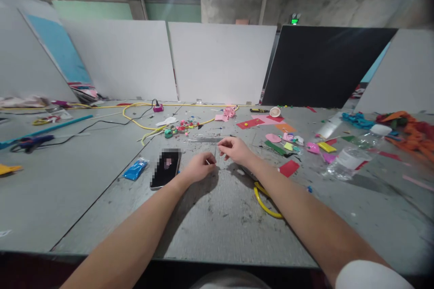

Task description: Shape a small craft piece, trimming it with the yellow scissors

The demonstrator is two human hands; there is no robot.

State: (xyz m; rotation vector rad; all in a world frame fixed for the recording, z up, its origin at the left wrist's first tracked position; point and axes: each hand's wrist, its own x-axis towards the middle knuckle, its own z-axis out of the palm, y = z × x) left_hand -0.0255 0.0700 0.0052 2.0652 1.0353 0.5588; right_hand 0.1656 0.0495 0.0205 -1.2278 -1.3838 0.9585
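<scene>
Over the middle of the grey table [220, 230], my left hand [200, 167] and my right hand [236, 150] face each other a short gap apart. The fingers of both are curled into a pinch; whatever they hold is too thin or too clear to make out. Just beyond them lie clear thin plastic strips [203, 140]. Left of my left hand is a phone [169, 167] with a dark screen, then a blue packet [135, 170]. Yellow loop handles [261, 201] stick out from beneath my right forearm, the rest hidden.
A clear plastic bottle [346, 162] stands at right among coloured scraps, near a red piece [289, 168]. Small beads [186, 126] and a yellow cable [130, 117] lie farther back. A glue gun [35, 142] rests at left. White boards [220, 63] line the back edge.
</scene>
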